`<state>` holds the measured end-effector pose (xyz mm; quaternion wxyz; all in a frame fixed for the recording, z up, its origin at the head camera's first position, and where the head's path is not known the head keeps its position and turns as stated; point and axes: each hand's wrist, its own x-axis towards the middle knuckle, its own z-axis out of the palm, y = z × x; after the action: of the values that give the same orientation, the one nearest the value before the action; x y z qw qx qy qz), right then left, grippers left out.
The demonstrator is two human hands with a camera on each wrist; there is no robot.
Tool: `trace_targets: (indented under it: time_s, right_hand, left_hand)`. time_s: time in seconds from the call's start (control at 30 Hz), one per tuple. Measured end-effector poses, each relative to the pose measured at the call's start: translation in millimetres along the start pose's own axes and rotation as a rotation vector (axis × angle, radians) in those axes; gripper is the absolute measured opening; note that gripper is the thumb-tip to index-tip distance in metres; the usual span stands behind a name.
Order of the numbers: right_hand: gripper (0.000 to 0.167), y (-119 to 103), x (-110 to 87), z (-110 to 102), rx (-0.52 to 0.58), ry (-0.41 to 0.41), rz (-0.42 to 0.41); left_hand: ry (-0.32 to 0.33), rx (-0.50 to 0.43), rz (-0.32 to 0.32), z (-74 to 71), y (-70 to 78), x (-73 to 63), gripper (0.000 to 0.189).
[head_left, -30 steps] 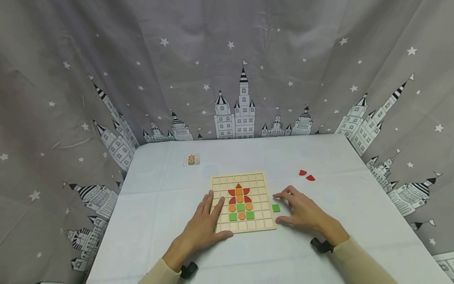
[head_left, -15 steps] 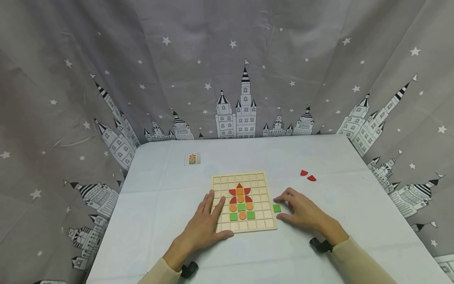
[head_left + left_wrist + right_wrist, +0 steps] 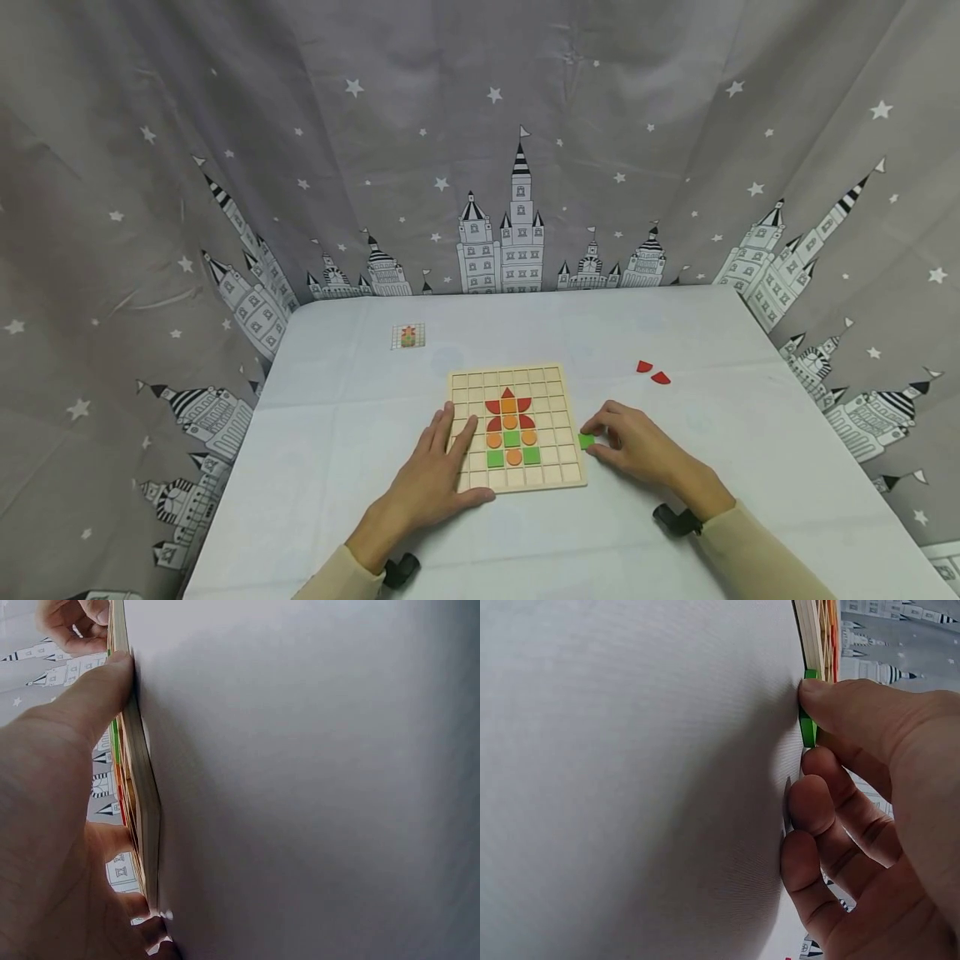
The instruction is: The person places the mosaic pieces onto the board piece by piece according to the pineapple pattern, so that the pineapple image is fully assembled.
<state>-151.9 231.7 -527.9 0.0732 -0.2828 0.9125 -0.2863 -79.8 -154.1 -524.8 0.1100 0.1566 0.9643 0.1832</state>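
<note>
A wooden grid board (image 3: pixel 555 421) lies on the table, bearing a pattern of red, orange and green pieces. My left hand (image 3: pixel 431 487) rests spread along the board's left side and near corner; in the left wrist view its thumb (image 3: pixel 112 679) touches the near edge. Just off the board's right edge, my right hand (image 3: pixel 637 446) pinches a green square tile (image 3: pixel 587 442) between thumb and index finger. In the right wrist view the tile (image 3: pixel 808 731) is low at the tabletop beside the board, its far side hidden by the fingers.
Two red quarter-circle pieces (image 3: pixel 652 372) lie on the white-covered table (image 3: pixel 337 400), beyond the right hand. A small pattern card (image 3: pixel 408 336) lies at the back left. Behind the table hangs a grey curtain (image 3: pixel 375 150) printed with castles and stars.
My right thumb and index finger have closed in on the green square tile, which stays beside the board. The left hand keeps its place on the board. The view has shifted slightly.
</note>
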Motion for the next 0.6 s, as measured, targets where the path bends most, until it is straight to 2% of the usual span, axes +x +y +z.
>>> trace_targets:
  time_s: [0.27, 0.6]
  right_hand:
    - [0.023, -1.1, -0.3, 1.1, -0.029, 0.014, -0.012]
    - [0.023, -3.6, 0.8, -1.9, -0.055, 0.012, 0.028]
  left_hand:
    - [-0.002, -0.006, -0.002, 0.5, 0.0, -0.7, 0.12]
    - [-0.002, -0.009, -0.001, 0.4, -1.1, -0.5, 0.12]
